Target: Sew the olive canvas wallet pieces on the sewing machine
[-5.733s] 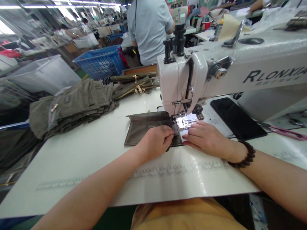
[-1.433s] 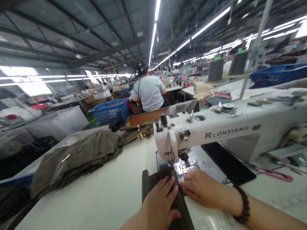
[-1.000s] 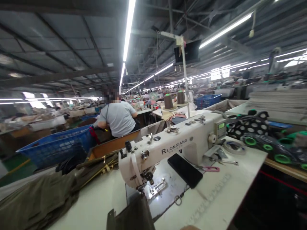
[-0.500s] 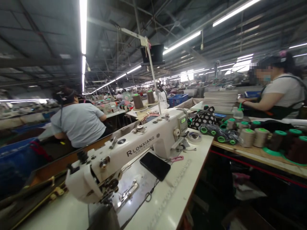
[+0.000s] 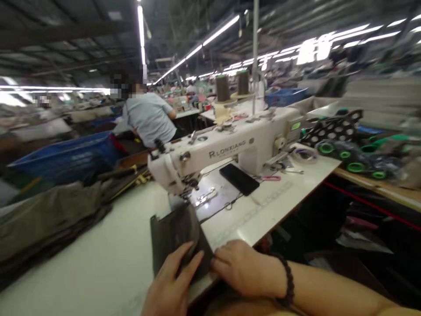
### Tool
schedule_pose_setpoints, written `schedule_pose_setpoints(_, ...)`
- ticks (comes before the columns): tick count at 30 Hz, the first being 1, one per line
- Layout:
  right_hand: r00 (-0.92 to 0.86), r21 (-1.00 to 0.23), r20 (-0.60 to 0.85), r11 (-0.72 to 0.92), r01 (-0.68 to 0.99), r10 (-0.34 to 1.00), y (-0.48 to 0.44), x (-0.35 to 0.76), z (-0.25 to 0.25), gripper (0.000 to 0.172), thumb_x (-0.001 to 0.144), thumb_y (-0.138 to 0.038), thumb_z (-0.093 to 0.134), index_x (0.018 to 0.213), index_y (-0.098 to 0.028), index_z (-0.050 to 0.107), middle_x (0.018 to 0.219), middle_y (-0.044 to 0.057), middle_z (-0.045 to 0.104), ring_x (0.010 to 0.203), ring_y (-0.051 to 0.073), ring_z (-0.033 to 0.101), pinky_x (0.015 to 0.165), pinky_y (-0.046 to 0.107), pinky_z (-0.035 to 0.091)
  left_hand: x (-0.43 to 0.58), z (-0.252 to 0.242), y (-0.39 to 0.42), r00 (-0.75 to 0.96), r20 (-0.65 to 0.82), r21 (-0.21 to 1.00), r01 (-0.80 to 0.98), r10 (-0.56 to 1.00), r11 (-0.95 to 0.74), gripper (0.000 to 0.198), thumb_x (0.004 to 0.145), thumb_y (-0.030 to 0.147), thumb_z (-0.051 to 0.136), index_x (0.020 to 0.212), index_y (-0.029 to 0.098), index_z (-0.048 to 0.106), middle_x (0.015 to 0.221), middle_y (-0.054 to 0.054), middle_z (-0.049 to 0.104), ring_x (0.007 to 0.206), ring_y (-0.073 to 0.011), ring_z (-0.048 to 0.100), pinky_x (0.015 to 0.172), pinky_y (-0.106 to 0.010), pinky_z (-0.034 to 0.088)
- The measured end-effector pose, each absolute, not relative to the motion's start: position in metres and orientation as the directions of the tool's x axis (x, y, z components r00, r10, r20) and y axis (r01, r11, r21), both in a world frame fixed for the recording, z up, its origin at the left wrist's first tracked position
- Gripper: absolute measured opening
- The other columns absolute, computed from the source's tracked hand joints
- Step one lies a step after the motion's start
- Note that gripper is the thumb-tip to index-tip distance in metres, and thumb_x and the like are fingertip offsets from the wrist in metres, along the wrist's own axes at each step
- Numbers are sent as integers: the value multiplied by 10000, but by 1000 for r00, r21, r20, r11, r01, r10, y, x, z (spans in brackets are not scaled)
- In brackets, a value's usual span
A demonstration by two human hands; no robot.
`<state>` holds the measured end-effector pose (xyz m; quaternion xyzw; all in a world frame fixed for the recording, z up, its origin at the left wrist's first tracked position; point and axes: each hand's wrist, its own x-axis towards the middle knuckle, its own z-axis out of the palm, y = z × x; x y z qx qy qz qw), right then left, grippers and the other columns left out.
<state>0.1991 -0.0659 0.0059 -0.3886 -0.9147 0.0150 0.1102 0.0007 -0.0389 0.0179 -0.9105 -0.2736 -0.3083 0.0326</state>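
Note:
A dark olive fabric piece (image 5: pixel 174 235) lies on the white table (image 5: pixel 98 259), running from the table's near edge up to the needle of the white sewing machine (image 5: pixel 226 147). My left hand (image 5: pixel 173 285) rests flat on the near end of the fabric, fingers stretched out. My right hand (image 5: pixel 241 265), with a dark bead bracelet on the wrist, sits at the fabric's right edge with fingers curled against it at the table edge. The picture is blurred by head motion.
A heap of olive fabric pieces (image 5: pixel 49 219) lies at the left. A black phone (image 5: pixel 239 179) and pink-handled scissors (image 5: pixel 269 178) lie under the machine arm. A blue basket (image 5: pixel 66 156) and a seated person in a grey shirt (image 5: pixel 149 116) are behind. Thread cones (image 5: pixel 348 153) crowd the right bench.
The view swung up and right across the hall, losing both hands, then came back down. The fabric now lies lengthwise toward me, with both hands on its near end.

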Motion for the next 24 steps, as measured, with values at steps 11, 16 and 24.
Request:
schedule_pose_setpoints(11,-272,-866,214,311,392,938,-74,191,-3,111,857,-214,426,917,-188,515,760,28,601,670,138,581,589,256,462,11,9,-52,679,502,94,572,535,-815,189,848,83,431,896,75,614,1058,-128,603,819,-201,535,719,-345,533)
schedule_pose_setpoints(16,-289,-948,-253,-297,-119,923,-58,187,1,256,719,-327,611,824,-205,412,629,-51,551,605,136,604,559,263,502,9,10,-51,708,453,117,556,542,-823,151,849,114,456,845,86,605,1061,-121,604,796,-201,539,685,-346,529)
schedule_pose_setpoints(24,-288,-938,-275,-322,-130,917,-56,186,0,265,692,-292,624,762,-206,383,542,-86,517,520,104,582,515,220,476,11,11,-55,541,524,280,620,658,-733,194,852,102,456,1037,67,502,878,-98,638,751,-161,581,676,-278,525)
